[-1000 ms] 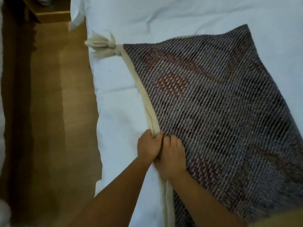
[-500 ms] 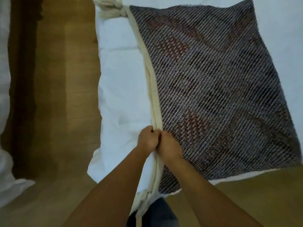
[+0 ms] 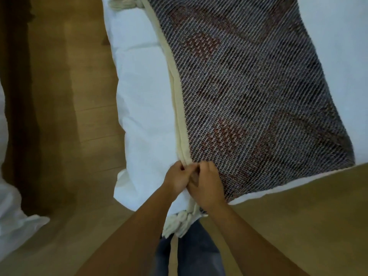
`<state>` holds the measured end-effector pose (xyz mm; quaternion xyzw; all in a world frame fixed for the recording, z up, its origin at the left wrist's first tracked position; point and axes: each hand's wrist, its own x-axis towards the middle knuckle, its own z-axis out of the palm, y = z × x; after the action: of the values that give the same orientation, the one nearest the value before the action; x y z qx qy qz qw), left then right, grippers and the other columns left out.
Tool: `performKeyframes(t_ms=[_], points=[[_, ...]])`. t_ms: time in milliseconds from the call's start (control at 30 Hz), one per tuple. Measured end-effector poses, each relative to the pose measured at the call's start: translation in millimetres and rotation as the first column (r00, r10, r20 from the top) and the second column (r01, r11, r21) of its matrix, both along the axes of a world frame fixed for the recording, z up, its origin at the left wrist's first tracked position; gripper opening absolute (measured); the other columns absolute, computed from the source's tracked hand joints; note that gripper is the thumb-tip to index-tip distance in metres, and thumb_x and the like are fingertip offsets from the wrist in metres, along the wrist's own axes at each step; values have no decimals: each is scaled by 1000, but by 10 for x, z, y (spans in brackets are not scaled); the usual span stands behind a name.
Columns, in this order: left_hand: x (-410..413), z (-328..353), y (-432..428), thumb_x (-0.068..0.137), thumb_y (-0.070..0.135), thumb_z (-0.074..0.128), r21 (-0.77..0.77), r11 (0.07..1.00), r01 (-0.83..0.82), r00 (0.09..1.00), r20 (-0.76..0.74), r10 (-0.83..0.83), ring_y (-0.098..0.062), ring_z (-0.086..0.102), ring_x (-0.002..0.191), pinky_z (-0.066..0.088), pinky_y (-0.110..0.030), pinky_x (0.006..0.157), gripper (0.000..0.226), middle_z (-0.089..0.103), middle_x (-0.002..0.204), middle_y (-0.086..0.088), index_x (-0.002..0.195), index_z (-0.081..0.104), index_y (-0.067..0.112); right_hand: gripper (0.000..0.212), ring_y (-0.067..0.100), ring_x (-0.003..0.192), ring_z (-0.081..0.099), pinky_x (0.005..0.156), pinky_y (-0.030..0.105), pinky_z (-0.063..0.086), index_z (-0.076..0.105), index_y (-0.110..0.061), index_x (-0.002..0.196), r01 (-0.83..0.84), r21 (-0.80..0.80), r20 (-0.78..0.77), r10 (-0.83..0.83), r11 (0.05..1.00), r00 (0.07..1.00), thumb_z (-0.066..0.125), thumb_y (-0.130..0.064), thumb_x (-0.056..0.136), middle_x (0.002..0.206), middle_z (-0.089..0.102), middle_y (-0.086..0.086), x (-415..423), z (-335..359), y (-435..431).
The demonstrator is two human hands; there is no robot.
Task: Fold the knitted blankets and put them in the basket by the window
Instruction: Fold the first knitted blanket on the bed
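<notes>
A dark knitted blanket [image 3: 258, 92] with reddish patterns lies folded flat on a white bed [image 3: 143, 108]. Its cream border [image 3: 178, 108] runs down the left side, with a cream tassel [image 3: 179, 222] hanging over the bed's near corner and another tassel [image 3: 125, 3] at the top. My left hand [image 3: 176, 179] and my right hand [image 3: 207, 184] sit side by side at the border's near end, both pinching the cream edge layers. No basket is in view.
Wooden floor [image 3: 65, 108] stretches to the left and lower right of the bed. White bedding [image 3: 14, 220] of another bed shows at the left edge. My legs in jeans [image 3: 191, 253] stand at the bed's near corner.
The view has tilted down and back, so the bed's near corner and the lower tassel now show. Both hands have slid along the cream border towards its near end, still pinching it.
</notes>
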<state>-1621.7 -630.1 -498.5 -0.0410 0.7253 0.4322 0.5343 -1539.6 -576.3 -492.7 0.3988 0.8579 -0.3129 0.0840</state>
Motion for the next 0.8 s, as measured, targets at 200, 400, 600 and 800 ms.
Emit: performKeyframes(t_ms=[200, 400, 600, 800], points=[[421, -119, -208, 94, 14, 47, -116, 955, 274, 956, -74, -284, -15, 61, 72, 52, -21, 66, 16, 66, 81, -4, 88, 61, 10, 24, 22, 106, 55, 89, 31, 47, 49, -9, 106, 41, -62, 212, -27, 997, 977, 55, -23, 88, 112, 56, 8, 439, -183, -362], [338, 29, -184, 92, 28, 48, -353, 767, 536, 772, -162, -614, -27, 63, 97, 49, -33, 80, 25, 67, 107, -10, 104, 62, 11, 19, 24, 94, 60, 80, 35, 47, 52, -12, 103, 124, -315, 188, -67, 941, 980, 54, -23, 88, 99, 61, 7, 458, -169, -347], [285, 643, 481, 87, 37, 52, -643, 366, 673, 124, -389, -913, -28, 63, 98, 46, -31, 75, 31, 66, 102, -9, 98, 61, 10, 16, 16, 62, 46, 55, 29, 36, 46, -13, 74, 536, -308, 22, -557, 786, 830, 52, -14, 89, 69, 51, 2, 781, 70, -51], [827, 818, 1418, 97, 34, 41, -616, 213, 758, -203, -534, -821, -31, 62, 95, 38, -32, 68, 31, 64, 104, -13, 101, 57, 9, 34, 10, 61, 38, 59, 25, 30, 32, -25, 64, 783, -326, -19, -832, 529, 555, 53, -16, 89, 76, 43, 1, 1008, 20, 266]])
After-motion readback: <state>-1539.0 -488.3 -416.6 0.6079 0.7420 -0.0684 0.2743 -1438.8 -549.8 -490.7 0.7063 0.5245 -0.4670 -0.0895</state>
